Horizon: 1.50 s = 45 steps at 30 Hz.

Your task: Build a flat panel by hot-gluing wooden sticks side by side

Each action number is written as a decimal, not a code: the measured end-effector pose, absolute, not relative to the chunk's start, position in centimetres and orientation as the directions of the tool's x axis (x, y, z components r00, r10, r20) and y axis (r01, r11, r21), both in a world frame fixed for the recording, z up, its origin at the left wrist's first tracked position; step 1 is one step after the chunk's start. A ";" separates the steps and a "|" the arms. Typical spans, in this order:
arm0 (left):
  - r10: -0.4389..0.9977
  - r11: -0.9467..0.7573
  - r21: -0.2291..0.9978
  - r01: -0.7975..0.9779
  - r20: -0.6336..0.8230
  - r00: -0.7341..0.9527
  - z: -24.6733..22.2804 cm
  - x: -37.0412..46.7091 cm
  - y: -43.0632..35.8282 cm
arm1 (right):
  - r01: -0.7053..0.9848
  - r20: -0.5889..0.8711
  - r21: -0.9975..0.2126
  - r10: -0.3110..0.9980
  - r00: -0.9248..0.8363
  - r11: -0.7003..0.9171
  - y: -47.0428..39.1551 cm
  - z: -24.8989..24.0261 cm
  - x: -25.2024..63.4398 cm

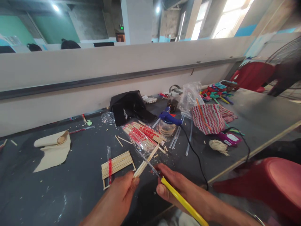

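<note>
Pinched in my left hand [123, 188] is a small bunch of pale wooden sticks [147, 161], pointing up and to the right. My right hand [175, 183] is closed around a knife [180, 199] with a long yellow handle and a thin metal blade. The blade crosses the sticks at about their middle; whether it touches them I cannot tell. Left of the sticks, a small panel of sticks [117, 164] lies on a stick frame, with a red-and-clear plastic wrapper [109, 164] across it. Behind my hands, red-printed clear packets of sticks [143, 133] are spread on the dark table.
A blue glue gun [169, 117] rests near clear glue sticks [176, 136], its black cord [196, 157] running toward the front edge. A zigzag-patterned cloth [208, 118] and purple device [230, 138] are at right. Beige fabric [55, 153] lies left; a red stool [277, 185] stands front right.
</note>
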<state>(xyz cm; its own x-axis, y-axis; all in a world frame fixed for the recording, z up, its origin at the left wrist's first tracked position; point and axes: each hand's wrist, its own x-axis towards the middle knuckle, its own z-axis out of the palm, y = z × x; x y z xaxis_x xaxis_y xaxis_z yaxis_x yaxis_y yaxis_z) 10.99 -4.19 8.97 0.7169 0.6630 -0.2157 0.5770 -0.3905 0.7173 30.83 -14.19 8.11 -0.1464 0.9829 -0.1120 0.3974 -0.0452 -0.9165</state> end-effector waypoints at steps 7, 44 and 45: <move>0.635 -0.427 0.717 0.551 -0.196 0.747 7.8 11.1 -4.9 | 0.413 -0.141 -0.908 0.980 -0.144 -0.070 -14.1 7.7 30.7; 0.629 -0.510 0.545 0.666 -0.292 0.720 6.4 10.5 -5.4 | 0.636 -0.164 -0.768 0.983 -0.086 -0.072 -12.9 5.5 29.7; 0.618 -0.516 0.539 0.665 -0.303 0.725 6.5 10.5 -5.5 | 0.639 -0.181 -0.765 0.979 -0.091 -0.082 -12.9 5.8 29.7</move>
